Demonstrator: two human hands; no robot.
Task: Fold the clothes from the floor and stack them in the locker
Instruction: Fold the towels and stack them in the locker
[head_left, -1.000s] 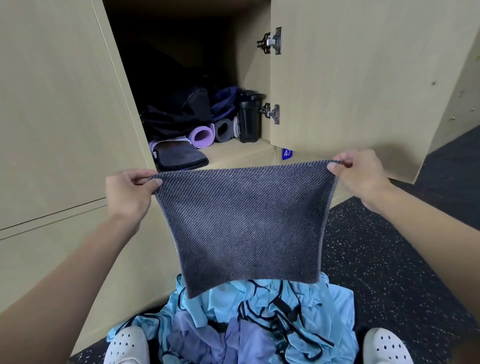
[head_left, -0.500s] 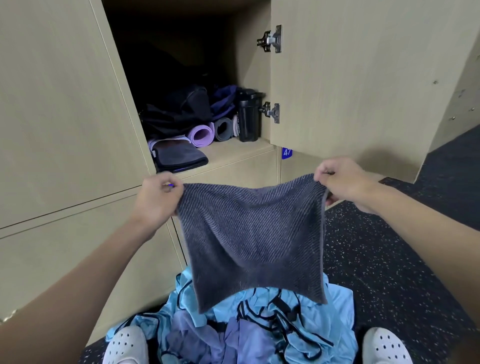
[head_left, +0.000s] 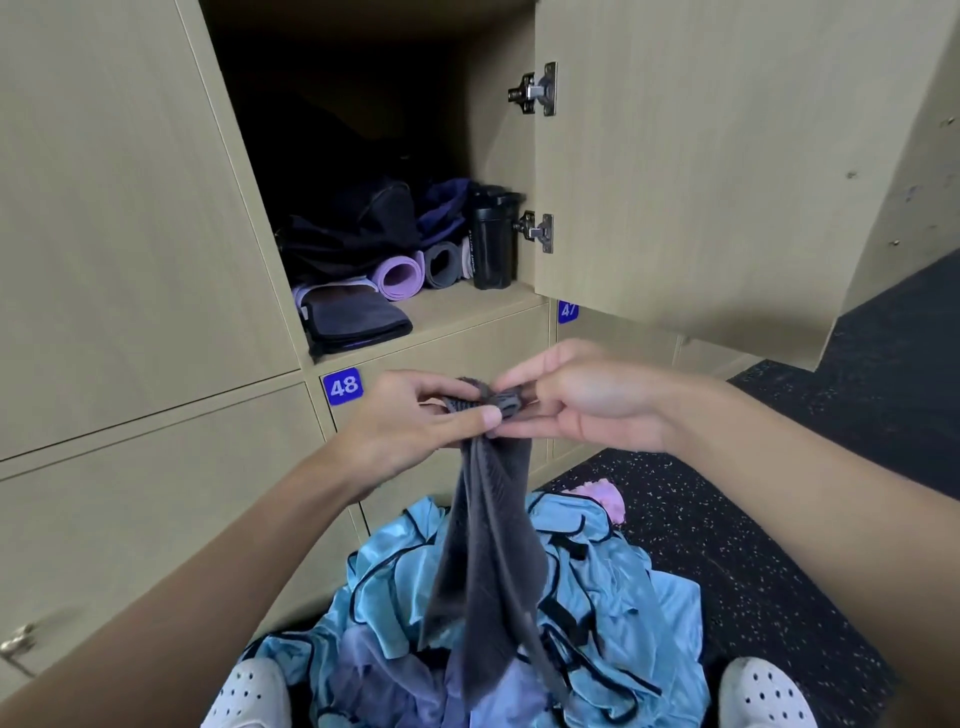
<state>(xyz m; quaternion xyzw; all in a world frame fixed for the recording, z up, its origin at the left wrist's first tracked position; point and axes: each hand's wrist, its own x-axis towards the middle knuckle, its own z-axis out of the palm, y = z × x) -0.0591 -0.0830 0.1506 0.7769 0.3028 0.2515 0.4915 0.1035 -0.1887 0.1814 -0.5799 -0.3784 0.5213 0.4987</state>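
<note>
Grey cloth: hangs in a narrow, doubled drape below and in front of the open locker, with its top corners gathered between both hands.
Left hand: below the open locker, thumb and curled fingers pinching the bunched top edge.
Right hand: touching the left one, thumb and fingertips nipping the same edge, the other fingers loosely extended.
Pile of clothes: light blue garments with dark trim, heaped on the floor at the foot of the open locker. The cloth's lower end dangles over the pile.
Inside the open locker: a folded dark item lies at the front left. Rolled mats and a black bottle stand behind it, and bare shelf shows at the front right.
Step in hand: probably the first fold in half, corner to corner.
Doing it well: match the two corners exactly before one hand takes both. Let the cloth hang free so its weight straightens the side edges, then run the freed hand down to the crease. Keep the lower end off the pile so it does not snag.
</note>
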